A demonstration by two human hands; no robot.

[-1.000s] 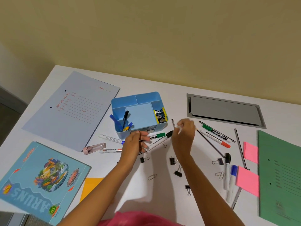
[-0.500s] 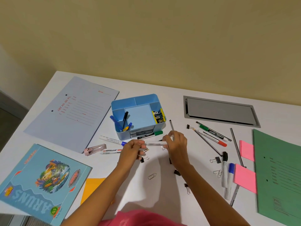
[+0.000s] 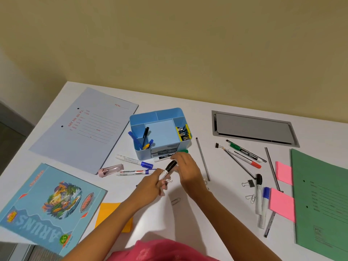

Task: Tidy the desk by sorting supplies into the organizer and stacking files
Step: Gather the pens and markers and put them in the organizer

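The blue organizer [image 3: 169,110] stands mid-desk with pens in its left slot and binder clips in its right slot. Just in front of it my left hand [image 3: 151,184] grips a white marker with a black cap [image 3: 169,168], tilted upward, and a binder clip [image 3: 168,180] shows at its fingers. Beside the cap, my right hand [image 3: 188,169] has relaxed fingers reaching over a green-capped marker [image 3: 164,157] that lies against the organizer. A pale blue file [image 3: 84,127] lies at the back left. At the right edge is a green file [image 3: 322,196].
Two blue-capped markers [image 3: 134,160] and a pink stapler-like item [image 3: 111,170] lie left of my hands. Pencils [image 3: 203,159], markers [image 3: 259,196], binder clips [image 3: 249,183] and pink sticky notes [image 3: 281,206] are scattered on the right. Also here: a notebook [image 3: 47,204], an orange note [image 3: 108,213], and a grey hatch [image 3: 254,129].
My right hand carried a marker leftward to my left hand, which now holds it tilted up by its body. My right hand has loosened beside the cap.
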